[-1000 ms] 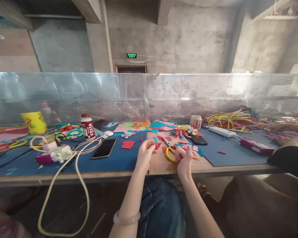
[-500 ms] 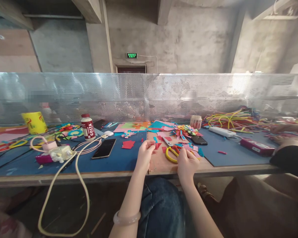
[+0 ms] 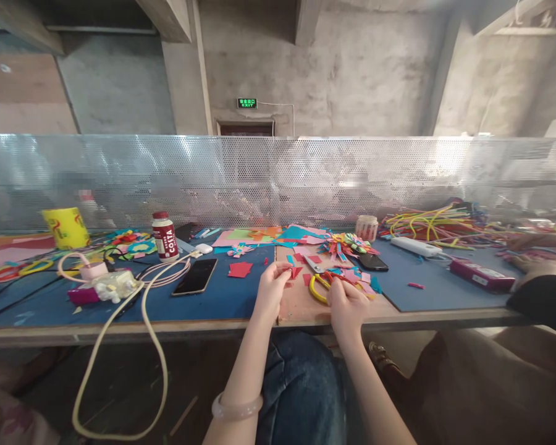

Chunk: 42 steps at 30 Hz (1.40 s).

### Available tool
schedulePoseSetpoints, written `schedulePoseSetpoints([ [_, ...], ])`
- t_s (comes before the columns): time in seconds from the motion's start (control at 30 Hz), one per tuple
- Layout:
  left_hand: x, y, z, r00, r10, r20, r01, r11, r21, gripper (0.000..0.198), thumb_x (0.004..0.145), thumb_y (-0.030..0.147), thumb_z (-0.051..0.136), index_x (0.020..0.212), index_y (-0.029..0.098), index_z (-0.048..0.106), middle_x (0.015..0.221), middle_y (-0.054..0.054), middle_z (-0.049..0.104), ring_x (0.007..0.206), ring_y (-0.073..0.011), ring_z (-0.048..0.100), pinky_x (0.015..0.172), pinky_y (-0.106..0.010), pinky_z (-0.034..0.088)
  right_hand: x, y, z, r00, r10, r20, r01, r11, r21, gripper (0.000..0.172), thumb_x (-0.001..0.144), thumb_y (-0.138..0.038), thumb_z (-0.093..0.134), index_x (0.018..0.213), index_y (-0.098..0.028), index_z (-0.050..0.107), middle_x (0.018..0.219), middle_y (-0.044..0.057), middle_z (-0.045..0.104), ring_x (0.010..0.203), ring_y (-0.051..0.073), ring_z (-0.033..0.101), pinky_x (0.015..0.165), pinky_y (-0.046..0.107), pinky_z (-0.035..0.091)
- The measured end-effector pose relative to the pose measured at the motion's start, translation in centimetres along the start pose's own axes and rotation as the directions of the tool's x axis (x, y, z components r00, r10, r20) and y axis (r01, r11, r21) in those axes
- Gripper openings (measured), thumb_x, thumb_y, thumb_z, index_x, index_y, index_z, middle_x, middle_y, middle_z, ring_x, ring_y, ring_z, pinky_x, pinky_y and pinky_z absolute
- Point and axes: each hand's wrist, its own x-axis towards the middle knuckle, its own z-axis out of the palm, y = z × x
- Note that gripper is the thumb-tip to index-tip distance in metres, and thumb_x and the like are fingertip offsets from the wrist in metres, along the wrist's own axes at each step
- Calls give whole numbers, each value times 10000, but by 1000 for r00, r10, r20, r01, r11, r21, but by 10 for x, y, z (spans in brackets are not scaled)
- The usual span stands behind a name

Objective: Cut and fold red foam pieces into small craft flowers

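Note:
My left hand is closed in a pinch on a small red paper scrap held just above the table edge. My right hand rests on the brown board beside the yellow-handled scissors, its fingers curled over coloured paper scraps; what it grips is hidden. A multicoloured paper flower lies beyond the scissors. More red paper pieces lie on the blue mat to the left.
A dark phone, a COSTA bottle, a cream cable with chargers, a yellow tape roll and another phone lie around. Coloured strips are piled right. Another person's arm rests at the right edge. A perforated metal screen backs the table.
My right hand has slid forward from the table edge onto the scraps next to the scissors. My left hand has kept its pinch on the red scrap.

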Motion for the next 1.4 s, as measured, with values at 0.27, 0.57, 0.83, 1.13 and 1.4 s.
schedulePoseSetpoints([
  [0.27, 0, -1, -1, 1000, -13, -13, 13, 1000, 12, 166, 649, 238, 598, 797, 162, 614, 826, -61, 630, 770, -165, 588, 572, -225, 462, 24, -17, -7, 770, 225, 597, -569, 666, 483, 305, 721, -435, 512, 527, -203, 469, 511, -9, 506, 447, 120, 481, 421, 247, 389],
  [0.57, -1, 0, 1, 999, -28, -38, 29, 999, 21, 146, 661, 210, 572, 792, 157, 610, 818, -61, 638, 741, -159, 588, 564, -224, 460, 25, -1, -11, 772, 257, 581, -632, 401, 663, 819, 624, -830, 239, 1038, -197, 554, 1263, 156, 480, 1202, 290, 407, 916, 514, 374],
  [0.83, -1, 2, 1, 1000, -17, -11, 17, 1000, 26, 141, 675, 204, 555, 800, 159, 600, 785, -50, 624, 710, -145, 579, 558, -216, 460, 25, -21, 5, 961, 234, 148, -263, 939, 223, 350, 736, -497, 531, 561, -202, 464, 503, -21, 499, 476, 139, 478, 496, 264, 385],
  [1.13, -2, 1, 1, 999, -27, -27, 28, 999, 32, 138, 680, 208, 548, 791, 150, 604, 805, -58, 632, 733, -152, 588, 559, -212, 452, 18, -28, 10, 951, -140, 277, 260, 845, -468, 440, 793, -368, 413, 419, -192, 263, 395, -43, 241, 398, 78, 245, 430, 251, 166],
  [1.4, -2, 1, 0, 1000, -30, 8, 29, 999, 25, 131, 685, 215, 553, 784, 147, 605, 794, -61, 630, 741, -159, 584, 596, -242, 462, 25, -14, 18, 950, 29, 311, 63, 957, -284, 256, 720, -419, 551, 756, -169, 597, 618, 19, 576, 532, 137, 494, 478, 230, 352],
])
